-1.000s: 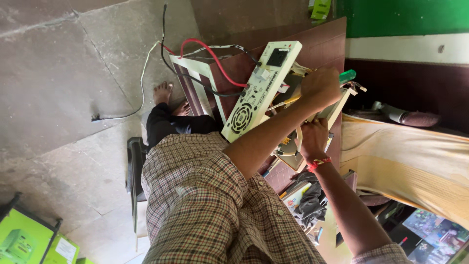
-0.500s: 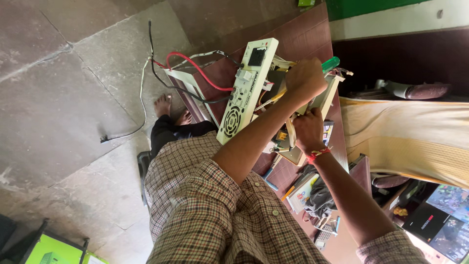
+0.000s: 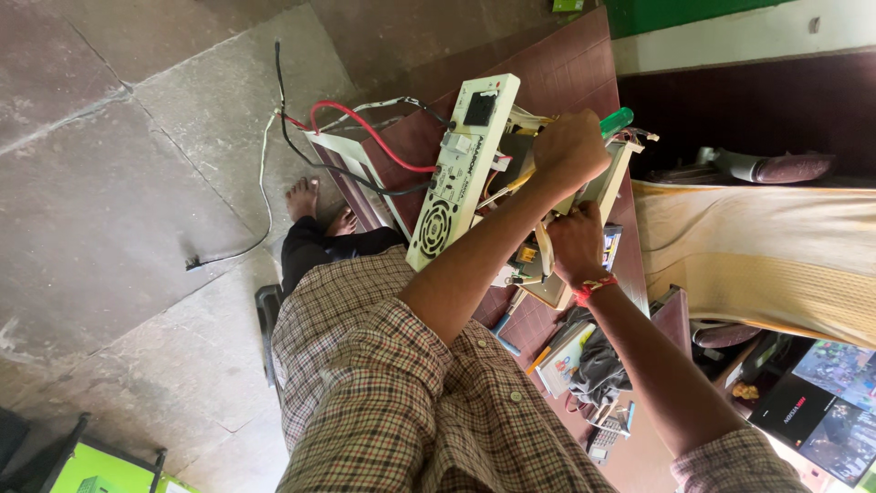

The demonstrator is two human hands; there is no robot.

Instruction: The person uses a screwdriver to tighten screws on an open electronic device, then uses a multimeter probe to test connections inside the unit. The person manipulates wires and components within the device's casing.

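One red cable (image 3: 365,119) and one black cable (image 3: 310,155) run to one opened white inverter unit (image 3: 465,164) on the brown surface (image 3: 584,55). Left grip (image 3: 570,151) closed on one green-handled screwdriver (image 3: 616,120) w/ tip inside unit. Right grip (image 3: 577,245) curled on unit's frame, just below.

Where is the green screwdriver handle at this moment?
In the head view, the green screwdriver handle sits upper centre-right, sticking out of the left hand, above the opened cream-coloured device on the reddish-brown table.
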